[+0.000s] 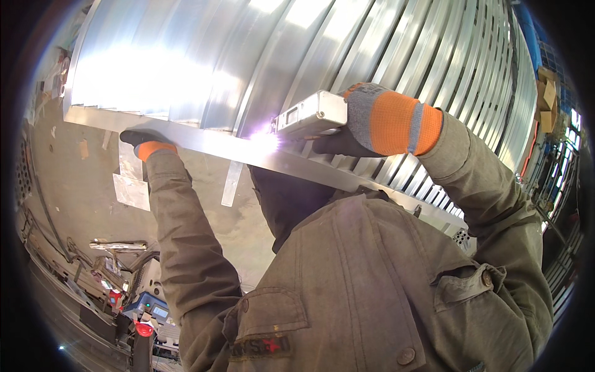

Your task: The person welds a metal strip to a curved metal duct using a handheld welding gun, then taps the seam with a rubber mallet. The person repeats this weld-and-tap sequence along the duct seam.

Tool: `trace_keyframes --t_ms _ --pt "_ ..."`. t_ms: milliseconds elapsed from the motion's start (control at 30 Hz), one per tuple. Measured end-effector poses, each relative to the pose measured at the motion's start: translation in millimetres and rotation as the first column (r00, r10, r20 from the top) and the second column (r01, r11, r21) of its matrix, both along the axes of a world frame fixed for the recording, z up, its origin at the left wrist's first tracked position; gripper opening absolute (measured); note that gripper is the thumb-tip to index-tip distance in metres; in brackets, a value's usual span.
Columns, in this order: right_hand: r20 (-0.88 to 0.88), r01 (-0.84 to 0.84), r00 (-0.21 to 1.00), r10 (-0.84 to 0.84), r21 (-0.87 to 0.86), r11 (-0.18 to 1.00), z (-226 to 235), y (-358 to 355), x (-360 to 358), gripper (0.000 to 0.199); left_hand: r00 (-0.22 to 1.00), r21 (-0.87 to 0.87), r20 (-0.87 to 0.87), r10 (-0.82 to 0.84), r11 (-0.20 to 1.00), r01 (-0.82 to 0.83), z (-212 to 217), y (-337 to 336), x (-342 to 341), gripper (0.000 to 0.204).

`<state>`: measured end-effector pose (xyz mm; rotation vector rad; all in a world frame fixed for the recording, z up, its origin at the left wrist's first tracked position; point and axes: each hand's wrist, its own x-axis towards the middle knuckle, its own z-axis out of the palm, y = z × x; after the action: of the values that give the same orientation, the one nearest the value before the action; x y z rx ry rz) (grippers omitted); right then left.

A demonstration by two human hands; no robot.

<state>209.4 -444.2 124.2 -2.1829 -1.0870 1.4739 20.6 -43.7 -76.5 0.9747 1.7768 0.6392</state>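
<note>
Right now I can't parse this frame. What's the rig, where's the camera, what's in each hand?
No machine here: a person working with two gloved hands. The single picture comes from a fisheye camera on the head, looking down, so straight edges bend near the rim.

The right hand, in a grey and orange glove, holds a boxy silver hand tool. A bright flare glows at its tip, against a long flat metal strip.

The left hand rests on that strip further along. Behind it lies a stack of ribbed metal sheets. Below left, equipment stands on the floor.
</note>
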Motion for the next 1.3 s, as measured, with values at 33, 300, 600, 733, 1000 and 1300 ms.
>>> trace_keyframes --t_ms 33,300,600,733,1000,1300 --pt "0.025 -0.040 0.999 0.040 -0.015 0.999 0 1 0 0.046 0.999 0.024 0.043 0.008 1.000 -0.009 -2 5 0 0.084" --pt "0.036 -0.009 0.999 0.007 0.066 0.998 29 -6 13 0.044 0.980 0.248 -0.091 -0.178 0.949 0.195 38 4 -16 0.056" --pt "-0.009 0.053 0.999 -0.054 0.376 0.925 25 -85 18 0.041 0.219 -0.051 0.070 -0.973 0.216 0.975 108 -105 59 0.031" --pt "-0.069 0.165 0.986 -0.150 0.342 0.925 14 -114 17 0.041 -0.145 -0.263 0.092 -0.985 -0.164 0.951 115 -153 103 0.029" --pt "-0.040 0.204 0.977 -0.208 0.433 0.878 -11 -139 9 0.042 -0.604 -0.655 -0.067 -0.794 -0.422 0.627 99 -188 150 0.050" --pt "-0.229 0.302 0.946 -0.231 0.358 0.884 -39 -132 2 0.046 -0.573 -0.658 0.012 -0.820 -0.438 0.612 84 -187 147 0.058"
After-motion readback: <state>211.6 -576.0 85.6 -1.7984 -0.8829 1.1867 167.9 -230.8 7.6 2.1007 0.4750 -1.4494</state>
